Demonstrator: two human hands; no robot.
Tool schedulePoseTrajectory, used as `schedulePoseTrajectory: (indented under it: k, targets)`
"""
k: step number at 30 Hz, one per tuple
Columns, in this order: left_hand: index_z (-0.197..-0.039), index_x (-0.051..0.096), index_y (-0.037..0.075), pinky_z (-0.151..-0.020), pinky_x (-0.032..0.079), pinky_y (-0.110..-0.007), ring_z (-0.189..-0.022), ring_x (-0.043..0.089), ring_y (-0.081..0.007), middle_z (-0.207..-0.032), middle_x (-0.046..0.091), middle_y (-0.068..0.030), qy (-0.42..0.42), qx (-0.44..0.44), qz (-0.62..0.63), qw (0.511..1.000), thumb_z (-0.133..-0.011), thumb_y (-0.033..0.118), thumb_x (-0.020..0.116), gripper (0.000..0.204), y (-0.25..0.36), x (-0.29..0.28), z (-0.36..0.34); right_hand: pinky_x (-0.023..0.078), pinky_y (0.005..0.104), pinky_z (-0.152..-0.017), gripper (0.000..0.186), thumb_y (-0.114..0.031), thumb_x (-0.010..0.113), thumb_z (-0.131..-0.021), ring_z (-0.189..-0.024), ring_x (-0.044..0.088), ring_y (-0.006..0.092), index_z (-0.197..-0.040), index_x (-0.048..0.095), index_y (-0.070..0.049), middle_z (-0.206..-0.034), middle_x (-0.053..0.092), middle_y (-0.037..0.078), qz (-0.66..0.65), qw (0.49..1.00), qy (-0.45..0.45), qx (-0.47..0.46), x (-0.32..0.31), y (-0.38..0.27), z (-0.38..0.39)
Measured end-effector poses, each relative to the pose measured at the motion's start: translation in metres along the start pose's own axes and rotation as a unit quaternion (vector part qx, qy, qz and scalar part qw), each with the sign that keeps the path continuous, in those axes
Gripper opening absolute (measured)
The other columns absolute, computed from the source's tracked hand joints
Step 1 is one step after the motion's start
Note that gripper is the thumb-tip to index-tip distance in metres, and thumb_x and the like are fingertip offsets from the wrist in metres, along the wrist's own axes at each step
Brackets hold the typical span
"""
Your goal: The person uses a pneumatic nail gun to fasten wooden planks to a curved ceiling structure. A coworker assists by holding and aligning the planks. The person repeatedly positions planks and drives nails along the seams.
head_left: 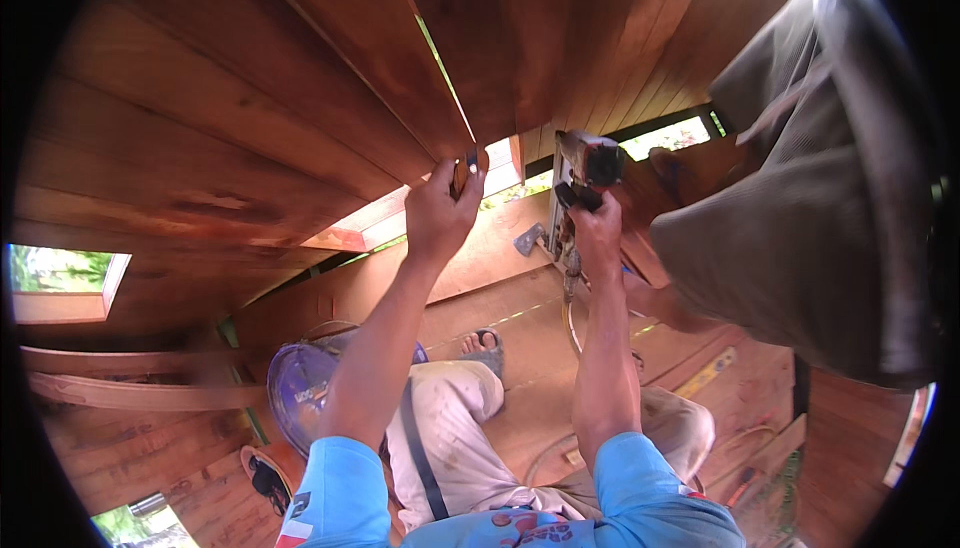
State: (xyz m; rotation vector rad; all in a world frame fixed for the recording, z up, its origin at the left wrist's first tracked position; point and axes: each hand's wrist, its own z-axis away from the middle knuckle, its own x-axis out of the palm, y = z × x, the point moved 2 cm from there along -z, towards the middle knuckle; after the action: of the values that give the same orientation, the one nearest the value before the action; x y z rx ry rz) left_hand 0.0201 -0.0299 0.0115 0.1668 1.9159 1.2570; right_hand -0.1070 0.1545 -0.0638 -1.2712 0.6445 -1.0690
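Note:
My left hand [440, 203] is raised to a narrow gap in the reddish wooden boards [300, 68] above me, its fingers closed round a small dark-and-light object that I cannot make out. To its right, my right hand [595, 218] grips the black handle of a pneumatic nail gun [597, 161], held upright near the boards, with a hose [568, 318] hanging down from it. Just left of the gun's lower end is an axe-like metal tool head [528, 240], partly hidden.
A purple bucket [295, 393] stands by my left leg. Another person's dark trouser leg [770, 248] fills the right side, close to my right arm. A yellow level-like bar [705, 373] lies at the right. Planks [120, 413] and framed openings [65, 278] surround me.

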Motion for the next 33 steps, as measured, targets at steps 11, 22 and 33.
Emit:
schedulePoseTrajectory:
  k: [11,22,33]
  targets:
    - [-0.089,0.065,0.003,-0.056,0.056,-0.028,-0.063,0.066,-0.0084,-0.069,0.065,-0.0019,0.006,0.115,-0.104,0.988,-0.097,0.02,0.07,0.02,-0.045,0.077,-0.049,0.038,0.0267,-0.045,0.014,-0.01,0.078,-0.093,-0.051,0.051,0.0063,-0.095,0.065,-0.003,-0.068,0.06,-0.002,-0.149,0.984,-0.045,-0.082,-0.027,0.085,-0.005]
    - [-0.079,0.059,0.0,-0.053,0.049,-0.033,-0.057,0.063,-0.0087,-0.061,0.061,-0.0062,0.071,0.089,0.107,0.988,-0.093,0.015,0.068,0.022,-0.049,0.119,-0.054,0.035,0.0237,-0.05,0.017,-0.008,0.078,-0.092,-0.059,0.048,0.0022,-0.104,0.066,-0.004,-0.073,0.059,-0.006,-0.202,0.979,-0.027,-0.017,-0.025,0.095,0.002]
    - [-0.091,0.062,-0.001,-0.069,0.052,-0.053,-0.08,0.068,-0.0481,-0.079,0.067,-0.0252,0.07,0.116,-0.152,0.979,-0.095,0.022,0.059,0.024,-0.06,0.125,-0.065,0.036,0.0255,-0.049,0.015,-0.009,0.077,-0.092,-0.057,0.048,0.0033,-0.102,0.066,-0.005,-0.071,0.059,-0.005,-0.211,0.977,-0.018,-0.034,-0.026,0.096,0.002]
